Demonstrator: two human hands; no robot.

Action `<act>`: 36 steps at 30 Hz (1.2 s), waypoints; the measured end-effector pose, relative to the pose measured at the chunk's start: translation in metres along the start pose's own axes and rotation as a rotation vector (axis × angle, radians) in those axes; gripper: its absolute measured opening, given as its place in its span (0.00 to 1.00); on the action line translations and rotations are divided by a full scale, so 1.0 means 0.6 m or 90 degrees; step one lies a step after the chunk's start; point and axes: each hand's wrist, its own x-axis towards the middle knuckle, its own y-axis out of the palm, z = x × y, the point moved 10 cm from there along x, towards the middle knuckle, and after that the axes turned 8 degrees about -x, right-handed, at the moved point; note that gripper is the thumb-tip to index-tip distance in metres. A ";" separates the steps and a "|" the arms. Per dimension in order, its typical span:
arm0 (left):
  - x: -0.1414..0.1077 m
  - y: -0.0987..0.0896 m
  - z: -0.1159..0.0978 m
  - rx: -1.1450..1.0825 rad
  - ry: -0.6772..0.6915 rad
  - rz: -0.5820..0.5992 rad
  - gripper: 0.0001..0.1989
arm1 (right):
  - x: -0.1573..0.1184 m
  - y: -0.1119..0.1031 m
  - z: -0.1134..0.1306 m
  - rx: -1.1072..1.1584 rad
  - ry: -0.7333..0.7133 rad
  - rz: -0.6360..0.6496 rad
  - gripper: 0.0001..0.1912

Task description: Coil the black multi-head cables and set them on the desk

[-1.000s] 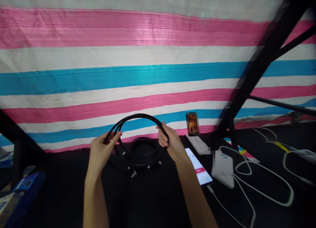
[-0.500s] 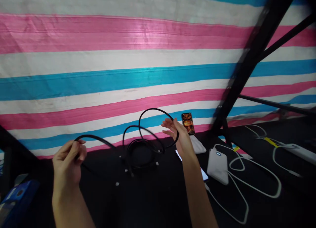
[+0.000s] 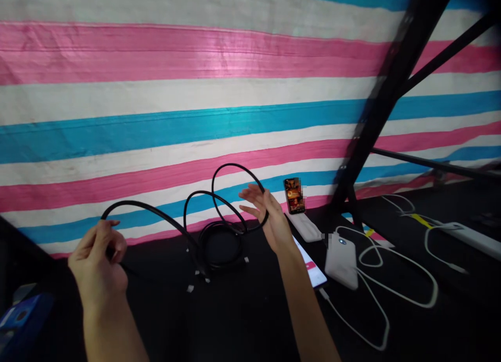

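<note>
At the lower left corner sits a blue box (image 3: 25, 323), tucked off to the side. Next, left of the middle, the left hand (image 3: 97, 257) is closed around part of a black cable (image 3: 151, 208). The thumb and fingers press together, maybe so it won't slip. From there the cable bends up and over like a bridge, then drops toward the lower middle of the frame. Its bend looks springy, so it may be a bit stiff.

In the lower middle, a round black coil (image 3: 229, 263) lies on the dark table (image 3: 235, 325). I can't tell if it joins the cable. Small white bits (image 3: 190, 288) lie near it.

Just right of the middle, the right hand (image 3: 270, 215) has loose, spread fingers. A cable loop rests against it near the thumb; the hand seems to prop the loop up, not squeeze it.

Further right, a small phone (image 3: 293, 195) stands up, perhaps so its screen can be seen. A bigger phone (image 3: 315, 270) lies flat, partly behind the right arm. Beside it are a white power bank (image 3: 341, 263) and curly white cords (image 3: 410, 299).
</note>
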 end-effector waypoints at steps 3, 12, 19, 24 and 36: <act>-0.010 0.013 -0.005 0.023 0.034 0.015 0.11 | -0.011 0.040 -0.016 -0.047 0.034 0.111 0.17; -0.032 0.035 -0.014 0.119 0.077 0.010 0.10 | -0.034 0.114 -0.085 -0.060 0.142 0.239 0.16; -0.052 0.059 -0.003 0.131 0.055 0.041 0.10 | -0.036 0.094 -0.042 -0.206 0.080 0.146 0.14; -0.059 0.079 0.018 0.132 0.014 0.079 0.11 | -0.042 0.097 -0.014 -0.215 0.043 0.165 0.16; -0.074 0.141 0.051 0.113 0.059 0.424 0.31 | -0.075 0.106 0.041 -0.159 -0.079 0.261 0.15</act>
